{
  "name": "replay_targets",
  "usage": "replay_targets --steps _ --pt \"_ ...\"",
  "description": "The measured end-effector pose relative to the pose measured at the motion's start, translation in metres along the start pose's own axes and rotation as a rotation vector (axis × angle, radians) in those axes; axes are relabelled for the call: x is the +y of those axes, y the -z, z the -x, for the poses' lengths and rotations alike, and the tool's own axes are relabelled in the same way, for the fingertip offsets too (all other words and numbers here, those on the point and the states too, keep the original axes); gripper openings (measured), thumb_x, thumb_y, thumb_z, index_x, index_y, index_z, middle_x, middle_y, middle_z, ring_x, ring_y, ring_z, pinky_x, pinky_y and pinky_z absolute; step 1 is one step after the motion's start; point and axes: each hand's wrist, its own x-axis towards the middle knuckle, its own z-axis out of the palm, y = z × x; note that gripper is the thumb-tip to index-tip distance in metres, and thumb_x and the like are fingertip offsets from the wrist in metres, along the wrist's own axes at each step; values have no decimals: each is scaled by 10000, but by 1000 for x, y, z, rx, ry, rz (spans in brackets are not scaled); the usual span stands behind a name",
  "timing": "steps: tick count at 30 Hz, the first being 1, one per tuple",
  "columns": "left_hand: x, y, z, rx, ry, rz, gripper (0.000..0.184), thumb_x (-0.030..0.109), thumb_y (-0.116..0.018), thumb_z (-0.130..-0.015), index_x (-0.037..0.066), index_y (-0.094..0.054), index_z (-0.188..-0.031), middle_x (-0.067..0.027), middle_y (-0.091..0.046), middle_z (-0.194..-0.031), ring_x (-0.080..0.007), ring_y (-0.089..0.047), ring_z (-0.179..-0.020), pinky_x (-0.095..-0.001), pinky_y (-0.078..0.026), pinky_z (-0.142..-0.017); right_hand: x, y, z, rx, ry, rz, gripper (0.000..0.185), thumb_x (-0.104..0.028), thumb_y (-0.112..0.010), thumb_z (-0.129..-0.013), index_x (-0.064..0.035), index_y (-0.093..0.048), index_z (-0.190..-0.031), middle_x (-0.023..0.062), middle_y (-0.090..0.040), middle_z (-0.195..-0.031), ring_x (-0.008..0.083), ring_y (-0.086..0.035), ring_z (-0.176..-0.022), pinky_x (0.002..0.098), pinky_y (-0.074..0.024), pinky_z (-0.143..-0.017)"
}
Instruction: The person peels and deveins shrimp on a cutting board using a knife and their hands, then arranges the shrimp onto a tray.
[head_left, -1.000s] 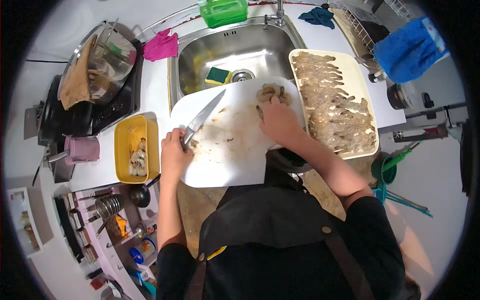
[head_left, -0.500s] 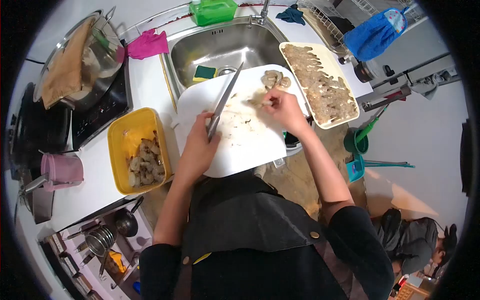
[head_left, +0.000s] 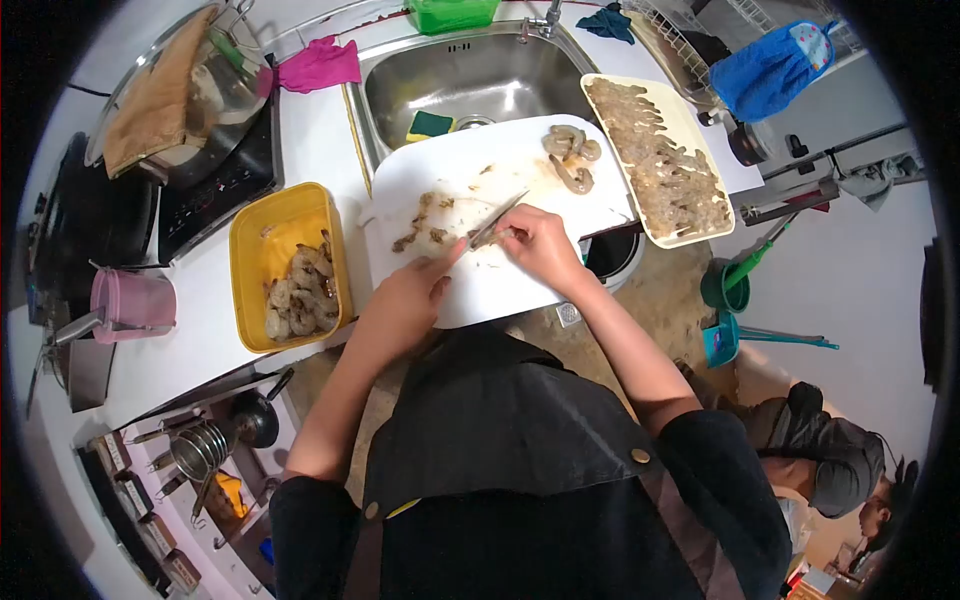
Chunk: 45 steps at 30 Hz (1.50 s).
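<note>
My left hand (head_left: 405, 305) is closed around the handle of a knife (head_left: 507, 210), its forefinger stretched along the blade. The blade lies low over the white cutting board (head_left: 470, 300), angled up to the right, against a shrimp (head_left: 489, 238). My right hand (head_left: 542, 247) pinches that shrimp, which the fingers and blade partly hide. Several peeled shrimp (head_left: 571, 150) rest at the board's upper right corner. Dark scraps (head_left: 408, 238) are scattered over the board left of the knife.
A yellow tub (head_left: 243, 300) of shrimp stands left. On the right, a cream tray (head_left: 690, 235) holds rows of shrimp. Behind the board is a steel sink (head_left: 500, 90) with a sponge (head_left: 430, 125). Another person (head_left: 840, 455) is at lower right.
The knife has come down from pointing at the sink to the shrimp. My hands have drawn together near the board's middle. Another shrimp lies with the pile; the view has shifted.
</note>
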Motion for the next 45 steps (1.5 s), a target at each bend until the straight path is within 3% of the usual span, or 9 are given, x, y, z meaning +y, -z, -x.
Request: replay_targets --steps 4,10,19,22,25,28,34,37,45 --pt "10 8 -2 -37 55 -56 571 73 -533 -921 275 -411 -1440 -186 -589 -880 -342 -596 -803 -404 -477 -774 4 3 -6 -14 20 -38 142 47 -648 -733 -4 -658 -865 139 -630 -796 236 -609 -639 318 -485 -595" --pt "3 5 3 -79 118 45 570 62 -518 -922 255 -403 -1446 -205 -644 -950 -314 -631 -872 -369 -484 -831 13 5 -10 -44 -87 -88 136 39 -668 -726 -10 -670 -852 127 -622 -792 210 -593 -629 315 -479 -585" --pt "23 23 8 -86 259 140 557 60 -532 -928 227 -412 -1446 -141 -626 -854 -169 -562 -732 -345 -491 -766 22 11 -18 -36 59 -77 123 43 -661 -707 -14 -679 -815 124 -603 -759 217 -602 -631 317 -488 -591" --pt "33 12 -11 -51 170 167 502 74 -524 -904 135 -466 -1399 -242 -643 -968 -356 -637 -873 -372 -476 -822 19 13 -18 -53 54 -57 136 45 -657 -703 -11 -681 -824 131 -610 -767 229 -609 -645 328 -498 -608" --pt "27 3 -17 -48 138 104 503 84 -521 -903 152 -469 -1398 -253 -640 -1023 -372 -636 -915 -380 -476 -838 21 12 -18 -29 104 -20 151 50 -649 -691 -13 -686 -823 116 -611 -746 205 -604 -633 299 -497 -603" --pt "19 0 -9 -13 82 34 546 53 -541 -917 206 -434 -1430 -189 -591 -841 -201 -577 -759 -335 -484 -789 25 13 -19 -30 127 -19 162 48 -654 -682 -15 -688 -827 113 -609 -740 204 -599 -631 299 -497 -609" --pt "16 10 17 -71 167 67 562 56 -523 -931 251 -414 -1446 -114 -605 -814 -164 -573 -732 -327 -500 -742 26 14 -18 -27 87 -61 178 52 -651 -674 -10 -685 -837 135 -606 -785 254 -617 -673 341 -511 -637" --pt "35 27 16 -143 405 164 577 65 -524 -937 277 -393 -1458 -71 -594 -797 -136 -549 -690 -309 -495 -695 28 14 -17 -29 79 -85 185 65 -640 -671 -15 -683 -832 130 -599 -798 245 -611 -670 334 -509 -633" --pt "25 -6 -17 -4 59 54 566 73 -529 -933 264 -407 -1451 -87 -617 -826 -154 -555 -695 -304 -490 -717 26 13 -16 17 124 -59 169 73 -618 -683 -16 -666 -818 130 -589 -767 249 -588 -644 336 -495 -623"
